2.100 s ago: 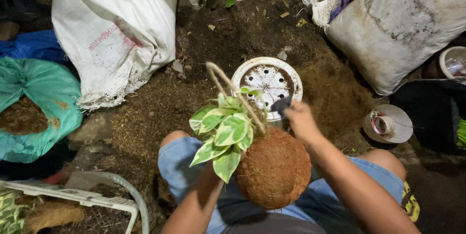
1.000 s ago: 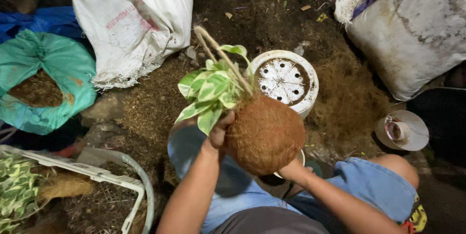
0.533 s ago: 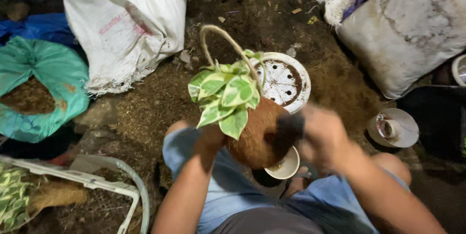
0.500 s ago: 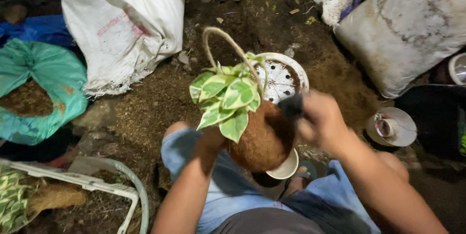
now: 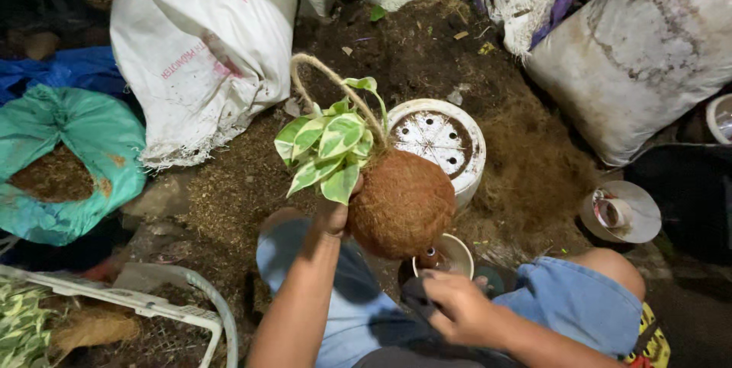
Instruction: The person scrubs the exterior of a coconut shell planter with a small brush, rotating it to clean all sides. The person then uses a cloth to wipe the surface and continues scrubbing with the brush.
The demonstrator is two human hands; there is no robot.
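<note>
My left hand [image 5: 334,215] grips a round brown coconut-fibre ball [image 5: 402,205] from its left side and holds it up over my lap. A green-and-cream leafy plant [image 5: 326,147] grows out of the ball's top, and a rope loop [image 5: 329,84] arches above it. My right hand [image 5: 451,305] is low over my lap, below the ball, with fingers curled on a dark item [image 5: 415,292] that I cannot make out. A small cream cup [image 5: 451,253] sits just under the ball.
A white perforated pot [image 5: 441,139] lies in the soil pile behind the ball. White sacks [image 5: 206,48] stand at the back, a green bag of soil [image 5: 69,162] at left, a white wire basket [image 5: 137,307] at lower left, a tape roll [image 5: 619,212] at right.
My right hand has dropped from the ball's right side down to my lap. The ball stays up in my left hand, tilted a little more to the right.
</note>
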